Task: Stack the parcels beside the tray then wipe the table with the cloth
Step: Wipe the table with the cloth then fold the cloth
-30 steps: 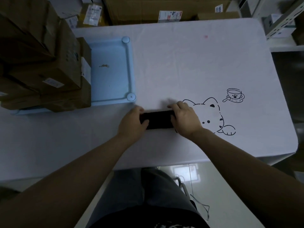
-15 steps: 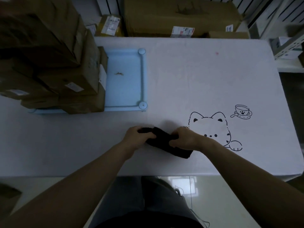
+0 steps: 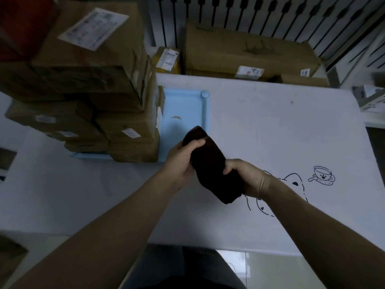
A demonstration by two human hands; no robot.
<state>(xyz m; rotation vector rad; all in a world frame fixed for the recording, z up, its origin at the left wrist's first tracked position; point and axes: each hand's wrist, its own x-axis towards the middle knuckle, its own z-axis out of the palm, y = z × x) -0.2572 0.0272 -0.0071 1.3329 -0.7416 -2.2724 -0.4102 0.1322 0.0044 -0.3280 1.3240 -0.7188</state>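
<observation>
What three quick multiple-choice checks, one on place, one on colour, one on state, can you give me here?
1. The stack of brown cardboard parcels stands:
A. left end of the tray
B. on the cat drawing
C. on the floor

2. The plastic tray is:
A. red
B. light blue
C. black

3. The dark folded cloth is:
A. flat on the white table
B. held by both hands
C. in the tray

A: boxes cover the tray's left end.
B: pale blue rim.
B: left hand and right hand grip it.
</observation>
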